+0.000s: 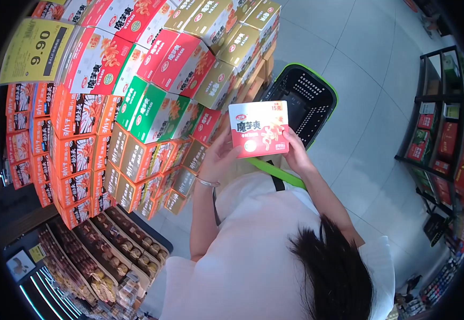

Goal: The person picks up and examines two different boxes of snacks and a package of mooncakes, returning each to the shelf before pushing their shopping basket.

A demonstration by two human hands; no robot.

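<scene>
A white and red snack box (pixel 259 127) with Chinese lettering and a picture of curly pieces is held up in front of me, its printed face towards the camera. My right hand (pixel 296 153) grips its right edge, with the thumb on the front and the other fingers largely hidden behind. At the lower left edge, my left hand (pixel 218 156) is closed against the box, its fingertips partly hidden. A black shopping basket (pixel 325 101) with a lime-green rim is just beyond the box, and its green handle (pixel 277 173) crosses below my hands.
Stacked snack boxes (pixel 176 64) in red, green, gold and orange rise close on my left, under a yellow 9.90 price sign (pixel 37 50). Bins of packaged food (pixel 104 256) stand at the lower left. Across the tiled floor (pixel 368 96) is a dark shelf rack (pixel 424 125).
</scene>
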